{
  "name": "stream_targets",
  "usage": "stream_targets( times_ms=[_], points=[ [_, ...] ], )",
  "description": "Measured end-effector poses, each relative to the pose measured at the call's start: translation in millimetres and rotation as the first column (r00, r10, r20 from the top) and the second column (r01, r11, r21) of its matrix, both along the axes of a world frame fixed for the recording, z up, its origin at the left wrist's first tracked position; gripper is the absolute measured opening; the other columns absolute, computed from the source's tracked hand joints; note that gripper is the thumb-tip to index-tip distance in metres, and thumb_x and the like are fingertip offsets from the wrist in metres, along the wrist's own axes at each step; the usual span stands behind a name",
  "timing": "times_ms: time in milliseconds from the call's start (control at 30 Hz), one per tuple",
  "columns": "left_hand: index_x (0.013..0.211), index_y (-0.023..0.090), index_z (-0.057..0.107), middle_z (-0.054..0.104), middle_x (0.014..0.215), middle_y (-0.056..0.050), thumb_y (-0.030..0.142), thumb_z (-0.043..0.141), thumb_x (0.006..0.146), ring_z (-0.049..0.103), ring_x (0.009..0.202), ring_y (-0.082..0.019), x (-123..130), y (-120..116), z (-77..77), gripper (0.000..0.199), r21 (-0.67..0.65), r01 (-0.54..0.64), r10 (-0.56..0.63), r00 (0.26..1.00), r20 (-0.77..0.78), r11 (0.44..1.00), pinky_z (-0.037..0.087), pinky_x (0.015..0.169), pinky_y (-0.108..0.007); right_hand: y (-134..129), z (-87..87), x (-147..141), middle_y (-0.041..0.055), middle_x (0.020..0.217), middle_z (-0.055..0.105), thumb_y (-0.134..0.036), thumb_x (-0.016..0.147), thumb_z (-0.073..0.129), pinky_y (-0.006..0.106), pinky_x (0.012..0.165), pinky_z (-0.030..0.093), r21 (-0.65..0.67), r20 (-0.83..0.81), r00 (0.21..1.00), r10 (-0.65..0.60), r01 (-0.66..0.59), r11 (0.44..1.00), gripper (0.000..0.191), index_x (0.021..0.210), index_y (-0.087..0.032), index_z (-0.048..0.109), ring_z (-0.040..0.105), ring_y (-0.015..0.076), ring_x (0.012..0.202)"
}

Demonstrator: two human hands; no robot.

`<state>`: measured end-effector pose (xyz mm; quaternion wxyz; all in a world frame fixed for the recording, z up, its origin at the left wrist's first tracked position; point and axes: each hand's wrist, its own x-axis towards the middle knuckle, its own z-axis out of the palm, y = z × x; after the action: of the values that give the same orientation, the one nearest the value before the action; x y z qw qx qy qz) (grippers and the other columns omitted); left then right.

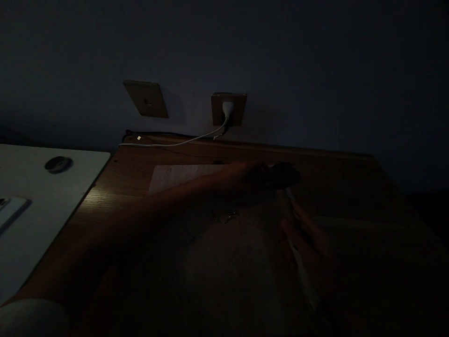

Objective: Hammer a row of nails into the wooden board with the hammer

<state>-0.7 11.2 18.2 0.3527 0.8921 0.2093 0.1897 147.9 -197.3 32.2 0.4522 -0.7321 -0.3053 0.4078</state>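
Two bare hands work over a wooden desk (129, 164) in very dim light, so much of their shape is lost. The left hand (242, 175) reaches in from the lower left, its forearm crossing the desk and a pale cuff (33, 318) cut off at the corner. Its fingers run into shadow at a dark, rounded object (283, 175); whether they grip it or only touch it, I cannot tell. The right hand (310, 238) is closed around a long, pale object (303, 269), which slants from just below the dark one toward the bottom edge, where its lower end fades into black.

Several small shiny metal pieces (229, 216) lie near the middle of the desk, with a fainter piece (190, 238) nearer the viewer; their exact shape and count are unclear. A light sheet (171, 174) shows behind the left forearm, partly covered by it.

On the left, a white table (28, 180) bears a dark round item (58, 164) and a pale flat object (12, 208) cut off by the edge. Along the wall, a white cable (182, 142) runs from a plug (228, 108) in the outlet (238, 105), beside a second wall plate (147, 99).
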Motion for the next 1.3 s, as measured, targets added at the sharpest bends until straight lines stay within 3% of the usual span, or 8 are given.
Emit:
stream_targets(
  times_ms=[100, 167, 200, 267, 367, 567, 767, 1300],
  points=[
    [0.109, 0.016, 0.069, 0.076, 0.105, -0.007, 0.017, 0.068, 0.089, 0.071, 0.090, -0.019, -29.4, -3.7, 27.9, 0.020, 0.068, 0.029, -0.020, 0.990, -0.138, 0.997, 0.051, 0.077, -0.028, 1.4, 1.1, -0.8, -0.0048, 0.066, 0.063, -0.063, 0.072, 0.080, 0.024, 0.034, 0.038, 0.000, -0.015, 0.999, -0.042, 0.042, 0.999, 0.098, 0.156, -0.021, 0.053, 0.047, 0.0116, 0.039],
    [0.101, 0.018, 0.070, 0.073, 0.097, -0.004, 0.020, 0.066, 0.092, 0.067, 0.083, -0.016, -56.1, -12.9, 44.9, 0.010, 0.054, 0.149, -0.128, 0.953, -0.275, 0.987, 0.048, 0.072, -0.027, 2.1, 1.7, -0.7, -0.0049, 0.065, 0.063, -0.064, 0.073, 0.079, 0.024, 0.034, 0.038, 0.016, -0.014, 0.999, -0.045, 0.046, 0.999, 0.098, 0.156, -0.020, 0.053, 0.047, 0.0113, 0.039],
    [0.099, 0.018, 0.070, 0.073, 0.097, -0.004, 0.024, 0.067, 0.094, 0.067, 0.083, -0.016, -69.4, -18.8, 51.0, 0.008, 0.026, 0.214, -0.192, 0.919, -0.344, 0.976, 0.048, 0.072, -0.027, 2.5, 2.0, -0.5, -0.0050, 0.065, 0.062, -0.064, 0.073, 0.079, 0.024, 0.034, 0.037, 0.027, -0.013, 0.999, -0.043, 0.043, 0.999, 0.096, 0.155, -0.020, 0.054, 0.046, 0.0110, 0.039],
    [0.103, 0.019, 0.071, 0.073, 0.098, -0.003, 0.030, 0.069, 0.096, 0.067, 0.082, -0.016, -91.9, -31.2, 57.2, 0.012, 0.000, 0.220, -0.198, 0.876, -0.439, 0.975, 0.047, 0.072, -0.027, 3.4, 2.7, 0.3, -0.0050, 0.065, 0.062, -0.063, 0.075, 0.078, 0.024, 0.035, 0.037, 0.041, -0.018, 1.000, -0.025, 0.026, 0.999, 0.093, 0.154, -0.020, 0.055, 0.046, 0.0108, 0.040],
    [0.108, 0.018, 0.070, 0.072, 0.103, -0.005, 0.028, 0.068, 0.098, 0.067, 0.082, -0.016, -109.5, -44.8, 53.3, 0.014, -0.008, 0.174, -0.154, 0.847, -0.508, 0.985, 0.047, 0.070, -0.027, 4.8, 3.6, 1.5, -0.0057, 0.061, 0.060, -0.063, 0.075, 0.078, 0.024, 0.036, 0.039, 0.036, -0.028, 1.000, 0.004, -0.003, 0.999, 0.092, 0.153, -0.020, 0.056, 0.047, 0.0118, 0.040],
    [0.103, 0.019, 0.070, 0.072, 0.105, -0.004, 0.018, 0.065, 0.099, 0.069, 0.089, -0.016, -110.1, -50.6, 39.0, 0.006, -0.040, 0.135, -0.139, 0.885, -0.445, 0.990, 0.049, 0.077, -0.026, 4.7, 4.1, 1.1, -0.0064, 0.063, 0.061, -0.064, 0.072, 0.079, 0.024, 0.033, 0.037, 0.030, -0.036, 0.999, -0.010, 0.011, 0.999, 0.097, 0.153, -0.018, 0.054, 0.045, 0.0109, 0.038],
    [0.113, 0.019, 0.069, 0.069, 0.112, -0.006, 0.017, 0.066, 0.097, 0.069, 0.091, -0.018, -118.6, -55.0, 42.8, 0.016, -0.044, 0.141, -0.146, 0.892, -0.428, 0.989, 0.051, 0.076, -0.027, 5.9, 5.5, -0.4, -0.0063, 0.064, 0.061, -0.063, 0.074, 0.079, 0.024, 0.033, 0.037, 0.041, -0.056, 0.998, 0.006, -0.003, 0.999, 0.095, 0.153, -0.016, 0.054, 0.045, 0.0105, 0.038],
    [0.114, 0.021, 0.072, 0.074, 0.107, -0.005, 0.013, 0.059, 0.100, 0.070, 0.090, -0.015, -120.1, -68.2, 38.4, 0.021, -0.087, 0.142, -0.161, 0.946, -0.280, 0.986, 0.051, 0.076, -0.024, 5.8, 6.2, 1.1, -0.0057, 0.066, 0.060, -0.063, 0.076, 0.077, 0.023, 0.034, 0.038, 0.052, -0.020, 0.999, 0.031, -0.030, 0.998, 0.093, 0.152, -0.013, 0.055, 0.045, 0.0100, 0.041]
  ],
)
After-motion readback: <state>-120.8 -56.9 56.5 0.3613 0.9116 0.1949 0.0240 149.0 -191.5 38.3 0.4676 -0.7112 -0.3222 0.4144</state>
